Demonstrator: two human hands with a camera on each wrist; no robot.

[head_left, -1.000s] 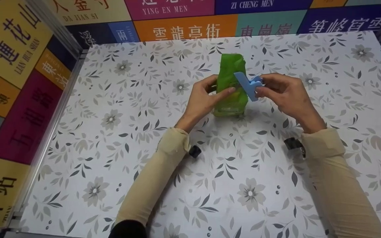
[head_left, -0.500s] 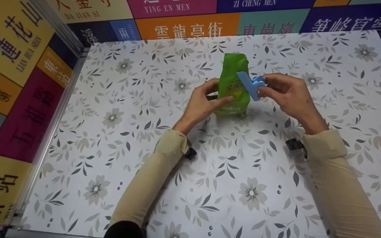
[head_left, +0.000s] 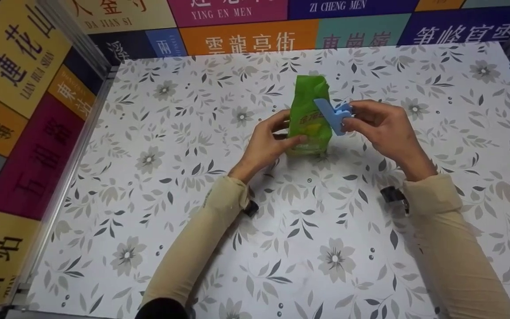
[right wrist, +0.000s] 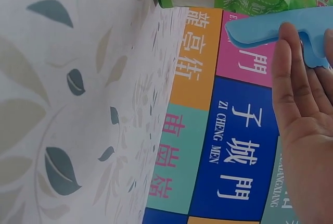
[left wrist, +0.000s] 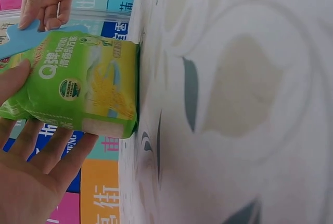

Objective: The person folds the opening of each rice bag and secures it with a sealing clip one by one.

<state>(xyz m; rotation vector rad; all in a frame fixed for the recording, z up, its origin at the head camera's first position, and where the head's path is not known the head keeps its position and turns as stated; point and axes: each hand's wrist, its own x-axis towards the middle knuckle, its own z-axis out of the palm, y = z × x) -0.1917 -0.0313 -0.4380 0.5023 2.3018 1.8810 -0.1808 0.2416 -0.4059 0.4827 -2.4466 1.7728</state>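
A green printed food packet (head_left: 310,95) stands upright on the table in the head view, its top narrowed and crumpled. My left hand (head_left: 264,142) holds its left side, thumb on the front and fingers behind; in the left wrist view those fingers (left wrist: 54,156) are spread along the packet's back. Between thumb and fingers, my right hand (head_left: 385,128) pinches a light-blue bag clip (head_left: 332,117) by its grip end. The clip's long bar slants beside the packet's right edge, overlapping it in the head view. Whether the clip touches the packet, I cannot tell.
A white cloth with grey flowers and leaves covers the table (head_left: 237,212). Panels with large printed characters rise along the back (head_left: 255,37) and the left side (head_left: 38,146). A black wrist camera (head_left: 392,195) sits by the right cuff.
The left thumb has slid lower on the packet's front, uncovering more of its print. The right hand and clip stay almost in place beside the packet.
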